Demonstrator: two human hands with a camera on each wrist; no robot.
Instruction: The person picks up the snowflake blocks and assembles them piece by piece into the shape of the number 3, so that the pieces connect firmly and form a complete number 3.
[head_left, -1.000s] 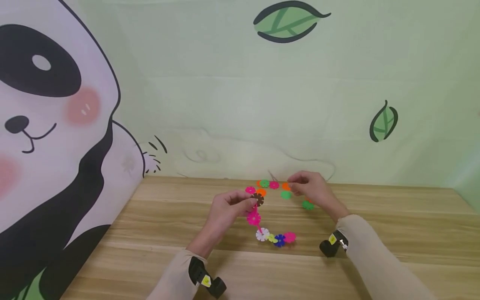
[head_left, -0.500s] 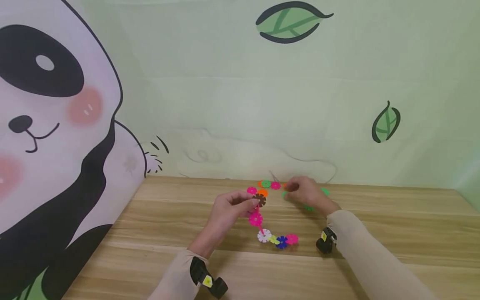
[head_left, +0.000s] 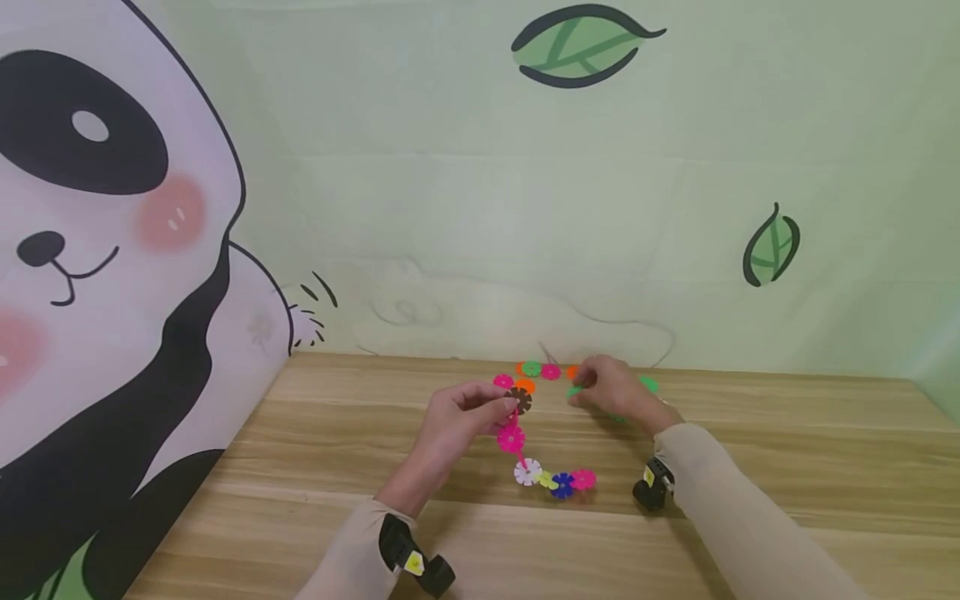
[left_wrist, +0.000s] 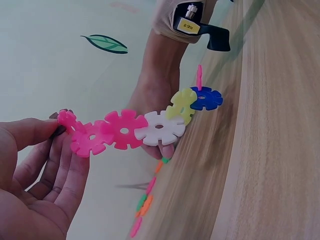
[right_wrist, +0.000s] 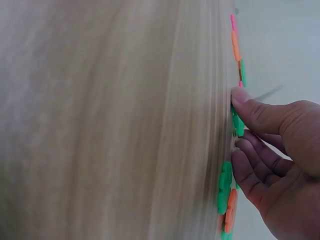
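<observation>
My left hand (head_left: 453, 429) pinches a brown snowflake disc (head_left: 519, 402) between thumb and fingers. From it a chain of interlocked plastic discs hangs over the table: several pink discs (left_wrist: 124, 130), a white disc (left_wrist: 161, 128), a yellow disc (left_wrist: 182, 106), a blue disc (left_wrist: 206, 99), and a pink one at the end (head_left: 583, 479), edge-on in the left wrist view. At the back of the table my right hand (head_left: 618, 392) has thumb and fingertips around a green snowflake disc (right_wrist: 238, 123), low over the wood. Its fingers partly hide that disc.
Loose discs lie along the back of the table (head_left: 787, 467): pink (head_left: 551, 372), green (head_left: 531, 368) and orange (head_left: 527, 386) left of my right hand. More green (right_wrist: 225, 187) and orange (right_wrist: 231, 210) discs lie beside it. A panda-printed cloth (head_left: 450, 200) hangs behind.
My right hand has moved from beside an orange disc slightly down and toward me, onto the green disc. My left hand still holds the chain in nearly the same place.
</observation>
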